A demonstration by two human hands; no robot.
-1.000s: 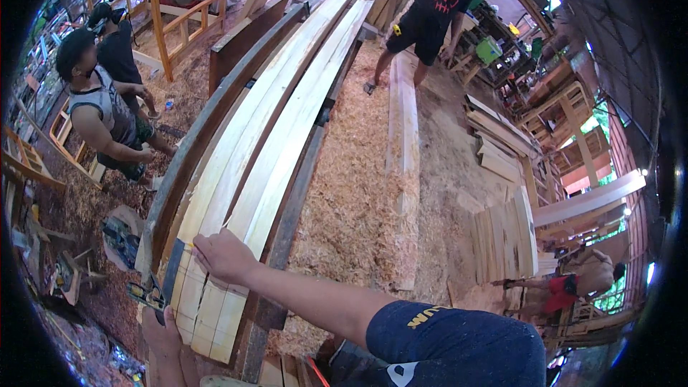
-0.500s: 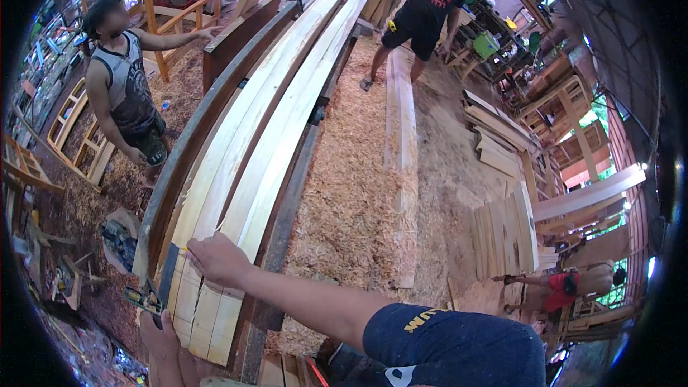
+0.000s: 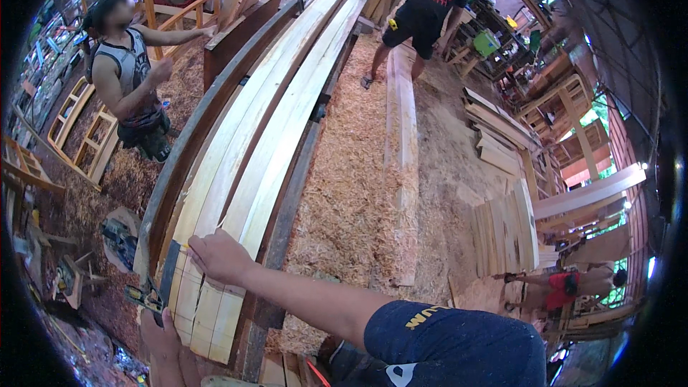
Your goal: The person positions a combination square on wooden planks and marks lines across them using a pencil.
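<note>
Pale planed boards (image 3: 236, 172) lie side by side lengthwise on a long bench, with pencil-like lines crossing their near ends. My right hand (image 3: 221, 256) rests on them, fingers bent and pinched; a tiny yellow spot shows beside its fingertips, too small to name. At the boards' near left edge, my left hand (image 3: 161, 335) has its thumb up and its fingers curled around something mostly hidden. Just above its thumb lie a dark flat strip (image 3: 170, 272) along the board edge and a dark tool with a yellowish frame (image 3: 145, 296).
A dark, thick beam (image 3: 190, 140) borders the boards on the left. One co-worker (image 3: 129, 72) stands left; another (image 3: 433, 7) touches the boards' far ends. Wood shavings (image 3: 351, 193) cover the floor to the right, where more boards (image 3: 505, 233) are stacked. A third person (image 3: 573, 287) is farther right.
The co-worker on the left has raised one forearm in front of the chest. My two hands stay almost in place on the boards.
</note>
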